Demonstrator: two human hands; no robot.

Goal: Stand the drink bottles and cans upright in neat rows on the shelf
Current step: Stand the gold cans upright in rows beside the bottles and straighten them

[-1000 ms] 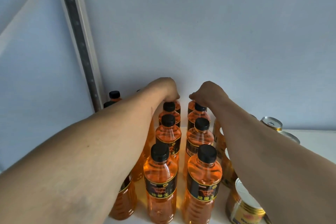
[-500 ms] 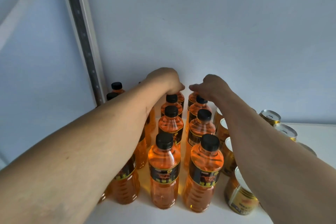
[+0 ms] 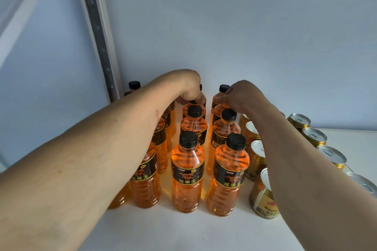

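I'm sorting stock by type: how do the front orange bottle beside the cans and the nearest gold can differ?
The front orange bottle is tall, clear plastic showing orange liquid; the nearest gold can is short and opaque.
The bottle is closed by a black screw cap; the can has a flat silver top.
The bottle wears a black label; the can's wall is gold with print.
Both stand upright on the white shelf.

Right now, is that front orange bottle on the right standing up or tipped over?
Upright. The front right orange bottle stands on the white shelf, its black cap on and pointing up, label level. No hand touches it.
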